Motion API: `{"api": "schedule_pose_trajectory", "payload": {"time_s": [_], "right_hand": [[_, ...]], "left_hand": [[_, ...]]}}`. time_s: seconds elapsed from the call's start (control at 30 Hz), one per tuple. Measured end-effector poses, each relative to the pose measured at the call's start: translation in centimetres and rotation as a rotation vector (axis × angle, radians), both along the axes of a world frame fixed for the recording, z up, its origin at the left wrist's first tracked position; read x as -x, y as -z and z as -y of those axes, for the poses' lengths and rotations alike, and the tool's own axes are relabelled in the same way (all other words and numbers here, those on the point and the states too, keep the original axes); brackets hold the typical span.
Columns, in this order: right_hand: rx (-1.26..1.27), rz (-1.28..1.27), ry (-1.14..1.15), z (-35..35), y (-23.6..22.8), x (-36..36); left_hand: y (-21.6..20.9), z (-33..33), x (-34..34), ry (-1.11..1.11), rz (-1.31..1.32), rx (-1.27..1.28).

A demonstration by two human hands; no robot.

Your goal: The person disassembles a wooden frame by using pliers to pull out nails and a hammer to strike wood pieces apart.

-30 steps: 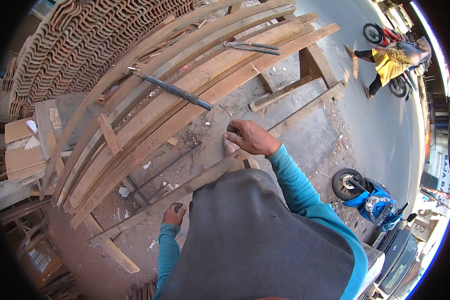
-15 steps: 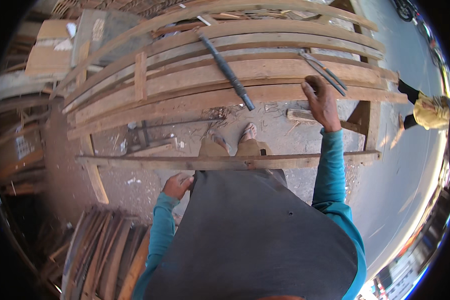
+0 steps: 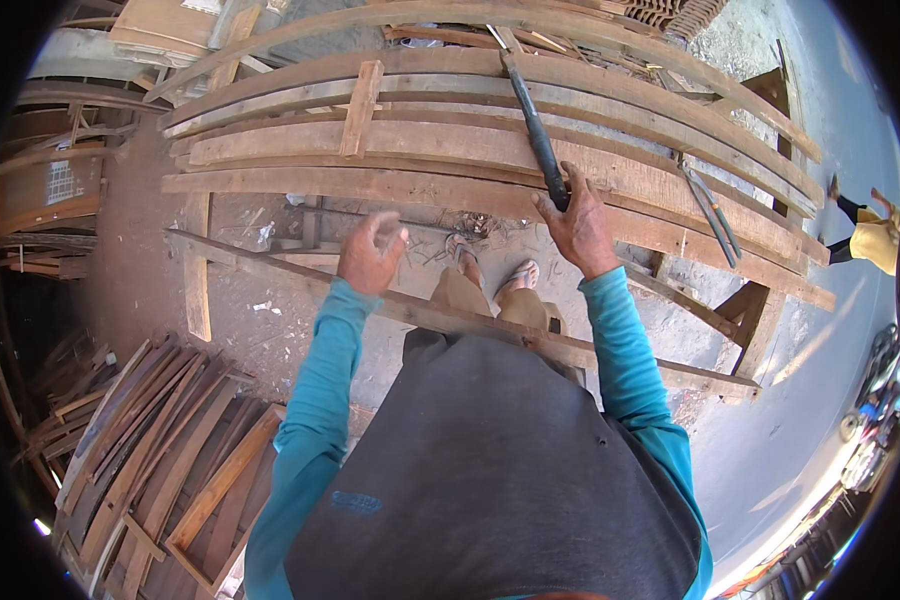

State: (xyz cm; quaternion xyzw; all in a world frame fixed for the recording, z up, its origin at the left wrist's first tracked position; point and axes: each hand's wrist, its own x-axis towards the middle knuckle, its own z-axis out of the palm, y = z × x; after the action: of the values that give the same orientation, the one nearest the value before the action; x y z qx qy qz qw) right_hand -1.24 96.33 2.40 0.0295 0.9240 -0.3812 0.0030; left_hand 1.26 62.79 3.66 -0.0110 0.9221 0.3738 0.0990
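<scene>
A long dark rod-shaped tool with a thick black grip [image 3: 542, 142] lies across the wooden slats [image 3: 450, 140]. My right hand [image 3: 582, 230] has its thumb and fingers around the near end of this grip. My left hand [image 3: 368, 256] is raised over the near wooden rail [image 3: 420, 306], its fingers loosely bent and apart, slightly blurred, with nothing in them. To the right of my right hand, long-handled pincers [image 3: 712, 215] rest on the slats, their handles pointing toward me.
Curved wooden pieces [image 3: 160, 450] are stacked at the lower left. My sandalled feet [image 3: 518, 280] stand on littered ground between slats and rail. A wooden leg [image 3: 760, 325] supports the right side. Another person in yellow [image 3: 876, 242] is at the far right.
My right hand has moved left from beside the pincers to the black grip and closed around it. My left hand has risen from beside the apron to over the rail. The view has shifted.
</scene>
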Motion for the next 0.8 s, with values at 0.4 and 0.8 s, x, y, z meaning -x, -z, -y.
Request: {"api": "schedule_pose_trajectory", "payload": {"time_s": [0.4,0.8], "right_hand": [[0.092,0.143,0.209,2.5,1.6,2.5],[-0.063,0.044,0.273,3.4,-2.0,1.5]], "left_hand": [[5.0,5.5,14.3,-0.16,-0.444,0.235],[7.9,6.0,16.3,-0.093,-0.419,0.335]]}}
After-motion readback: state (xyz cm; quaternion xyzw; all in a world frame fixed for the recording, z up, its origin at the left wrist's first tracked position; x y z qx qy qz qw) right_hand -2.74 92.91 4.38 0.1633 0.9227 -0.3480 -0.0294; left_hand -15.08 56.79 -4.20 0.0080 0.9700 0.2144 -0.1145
